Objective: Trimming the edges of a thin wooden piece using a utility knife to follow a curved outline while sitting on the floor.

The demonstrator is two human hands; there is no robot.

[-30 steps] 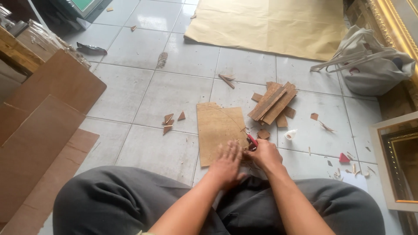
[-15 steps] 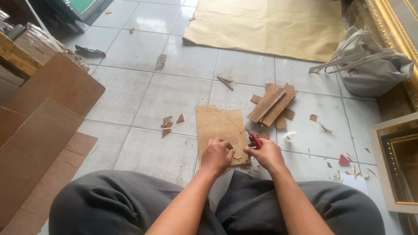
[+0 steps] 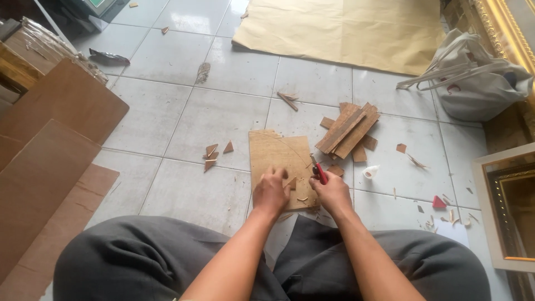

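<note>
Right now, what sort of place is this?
Probably a picture-framing workshop: a gilded frame leans nearby, brown boards are stacked, and offcuts litter the tiled floor.
</note>
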